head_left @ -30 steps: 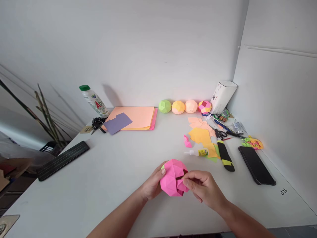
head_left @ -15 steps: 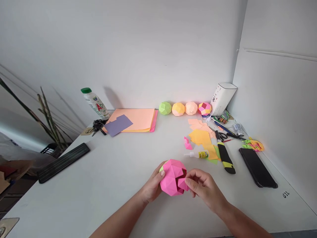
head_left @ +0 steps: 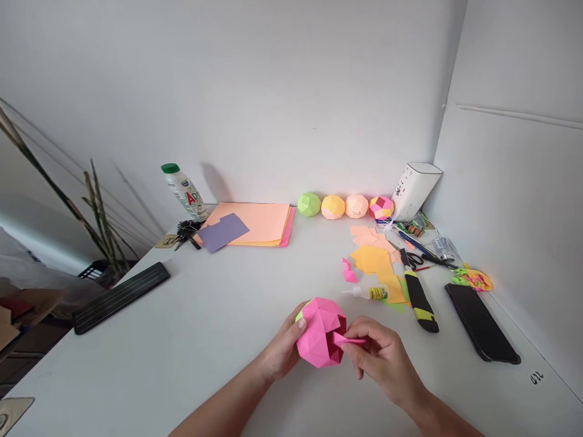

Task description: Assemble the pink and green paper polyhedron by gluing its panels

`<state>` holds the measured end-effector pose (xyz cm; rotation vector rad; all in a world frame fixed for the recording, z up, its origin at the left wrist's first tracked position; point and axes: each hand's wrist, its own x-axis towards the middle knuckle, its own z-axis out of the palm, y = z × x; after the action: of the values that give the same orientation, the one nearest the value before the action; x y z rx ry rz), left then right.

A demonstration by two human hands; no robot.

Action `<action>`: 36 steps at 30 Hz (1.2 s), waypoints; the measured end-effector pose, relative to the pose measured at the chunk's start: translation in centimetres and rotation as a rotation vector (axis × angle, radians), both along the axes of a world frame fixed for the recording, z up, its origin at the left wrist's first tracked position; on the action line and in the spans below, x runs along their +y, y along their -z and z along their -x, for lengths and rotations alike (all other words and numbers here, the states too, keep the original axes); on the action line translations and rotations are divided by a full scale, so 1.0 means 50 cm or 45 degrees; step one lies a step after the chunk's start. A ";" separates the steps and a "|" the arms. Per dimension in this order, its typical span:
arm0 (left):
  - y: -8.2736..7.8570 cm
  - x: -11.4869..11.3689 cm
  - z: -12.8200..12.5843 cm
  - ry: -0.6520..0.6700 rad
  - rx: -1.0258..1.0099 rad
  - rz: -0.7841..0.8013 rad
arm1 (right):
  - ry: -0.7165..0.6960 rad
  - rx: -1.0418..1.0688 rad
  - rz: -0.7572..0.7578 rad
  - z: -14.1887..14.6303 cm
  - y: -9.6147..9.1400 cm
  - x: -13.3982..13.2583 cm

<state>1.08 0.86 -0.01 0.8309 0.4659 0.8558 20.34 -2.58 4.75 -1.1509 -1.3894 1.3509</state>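
Note:
My left hand point(head_left: 286, 341) is closed around the left side of a faceted pink paper ball point(head_left: 319, 328), its thumb on the front and a bit of green showing at the ball's upper left. An opening gapes on the ball's right side. Between thumb and fingers, my right hand point(head_left: 378, 352) pinches a small folded pink paper piece point(head_left: 348, 340), whose tip lies at that opening; whether it touches the edge I cannot tell. Beyond the hands lie a small glue bottle point(head_left: 367, 292) and a loose folded pink strip point(head_left: 349, 271).
Paper balls in green point(head_left: 308, 204), yellow, peach and mixed colours line the wall. Coloured paper scraps point(head_left: 378, 261), a box cutter point(head_left: 419, 300), scissors point(head_left: 413, 260) and a black phone point(head_left: 481, 323) lie to the right. Left are paper sheets point(head_left: 255, 221), a bottle point(head_left: 186, 194) and a black bar point(head_left: 122, 297).
The pink piece in my right hand has turned, now showing its narrow edge at the opening. My left hand keeps its hold on the ball. The whole view has shifted slightly.

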 end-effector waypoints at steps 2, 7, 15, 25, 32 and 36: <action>0.001 -0.001 0.000 0.002 0.034 -0.010 | 0.041 -0.056 -0.188 0.004 0.002 -0.002; -0.005 -0.003 -0.001 0.029 0.071 0.018 | 0.076 -0.194 -0.586 0.007 0.009 -0.008; -0.021 -0.003 -0.004 0.083 0.092 0.056 | -0.019 -0.133 -0.466 0.011 0.016 -0.008; -0.031 -0.002 -0.010 0.117 0.086 0.033 | -0.109 0.017 -0.122 0.008 0.021 -0.016; -0.011 -0.004 -0.007 0.050 0.033 0.041 | -0.098 0.061 -0.002 0.007 0.010 -0.009; -0.007 -0.004 -0.006 0.015 -0.007 0.049 | -0.111 0.140 0.012 0.009 0.013 -0.009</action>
<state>1.36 0.67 0.32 0.7950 0.4712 0.8357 19.88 -3.05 4.11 -1.0167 -1.3687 1.4614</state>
